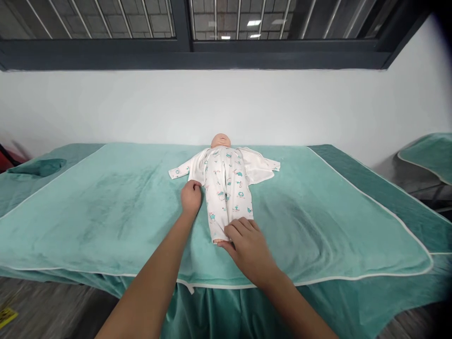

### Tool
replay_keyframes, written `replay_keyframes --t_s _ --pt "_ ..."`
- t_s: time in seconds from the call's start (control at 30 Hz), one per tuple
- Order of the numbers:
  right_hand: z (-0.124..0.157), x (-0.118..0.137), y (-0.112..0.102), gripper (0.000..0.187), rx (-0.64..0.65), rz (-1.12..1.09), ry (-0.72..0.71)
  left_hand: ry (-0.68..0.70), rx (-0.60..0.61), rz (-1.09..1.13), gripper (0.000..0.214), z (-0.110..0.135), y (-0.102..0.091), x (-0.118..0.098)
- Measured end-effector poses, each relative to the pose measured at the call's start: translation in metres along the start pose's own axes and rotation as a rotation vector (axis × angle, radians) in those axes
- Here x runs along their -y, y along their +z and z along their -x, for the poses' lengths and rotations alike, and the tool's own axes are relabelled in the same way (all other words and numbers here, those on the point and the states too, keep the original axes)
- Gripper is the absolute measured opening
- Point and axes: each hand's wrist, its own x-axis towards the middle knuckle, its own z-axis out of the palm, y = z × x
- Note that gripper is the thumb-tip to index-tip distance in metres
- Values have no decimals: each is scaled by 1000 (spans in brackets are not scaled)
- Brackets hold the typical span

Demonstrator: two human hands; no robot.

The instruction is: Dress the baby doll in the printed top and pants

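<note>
A baby doll point(221, 140) lies on its back, its head at the far side. White printed baby pants point(229, 183) run down over its body and legs, and a white baby shirt point(256, 165) spreads out on both sides with its sleeves stretched sideways. My left hand point(191, 197) is closed at the shirt's lower left edge, beside the pants; its fingertips are partly hidden. At the near end, my right hand point(247, 247) pinches the pants around the leg cuffs, thumb below and fingers on top. A bit of the doll's foot shows beside the thumb.
Under the doll is a light green blanket point(106, 212) with white piping, over a darker green cover point(356, 176) that hangs down in front. A white wall point(141, 103) and a dark window frame point(219, 56) stand behind. Another green cloth point(431, 155) is at the right.
</note>
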Motion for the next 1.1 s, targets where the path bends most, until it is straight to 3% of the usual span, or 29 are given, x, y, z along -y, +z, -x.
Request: replay_keyframes --t_s 0.27,0.47,0.57,0.67,0.83,0.97,1.1 --pt "10 7 1 12 -85 -20 -113 8 5 -23 24 1 -1 -1" --pt "6 0 -22 14 -58 -222 -116 41 10 -66 25 1 2 3" --pt "-10 -23 -27 9 -137 -313 -39 73 -3 -117 27 1 3 3" --pt "-33 -70 -13 11 -276 -246 85 137 5 -176 27 3 2 -3" --pt "-68 -144 23 30 -168 55 201 390 82 -400 26 9 -3 -15" --pt "-86 -156 31 29 -85 167 179 583 173 -488 30 7 -4 -20" --pt "-97 -156 30 22 20 173 82 682 304 -456 32 4 -2 -24"
